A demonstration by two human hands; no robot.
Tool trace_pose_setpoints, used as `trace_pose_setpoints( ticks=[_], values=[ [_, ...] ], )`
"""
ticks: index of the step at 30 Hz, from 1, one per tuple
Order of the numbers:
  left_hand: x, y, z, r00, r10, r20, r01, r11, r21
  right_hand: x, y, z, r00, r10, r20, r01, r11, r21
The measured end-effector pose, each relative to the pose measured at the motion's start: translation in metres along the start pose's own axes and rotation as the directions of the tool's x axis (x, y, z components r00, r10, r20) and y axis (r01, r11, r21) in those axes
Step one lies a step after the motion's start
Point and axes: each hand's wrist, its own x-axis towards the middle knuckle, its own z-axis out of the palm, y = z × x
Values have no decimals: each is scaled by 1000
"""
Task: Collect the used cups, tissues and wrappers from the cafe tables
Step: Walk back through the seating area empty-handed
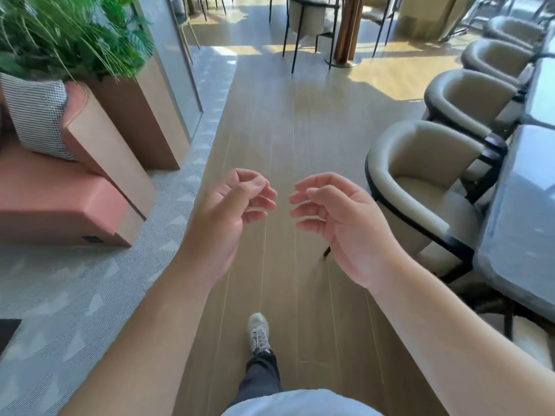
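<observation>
Your left hand (232, 205) and right hand (333, 217) hang loosely curled, holding nothing. No cups, tissues or wrappers show; the grey table (516, 229) lies right, nearer your right hand.

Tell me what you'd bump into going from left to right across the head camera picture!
Checked cushion → pink sofa → left hand → right hand → nearest cream chair → grey table. Both hands are holding nothing.
</observation>
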Motion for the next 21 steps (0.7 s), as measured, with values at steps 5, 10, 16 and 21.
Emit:
trace_pose_setpoints(
  ticks=[5, 10, 16, 21],
  values=[
    [129, 17, -39, 999, -13, 48, 15, 999, -29, 120, -23, 29, 998, -13, -65, 7, 996, -86],
    [232, 50, -77, 996, 51, 69, -46, 997, -68, 225, -56, 67, 994, -93, -54, 87, 990, -114],
    [313, 59, -116, 999, 39, 38, -37, 997, -65, 325, -62, 96, 996, -93, -17, 92, 992, -82],
    [389, 60, -132, 999, 26, 30, -25, 999, -41, 407, -66, 100, 996, -91, 23, 91, 996, 7]
  ],
)
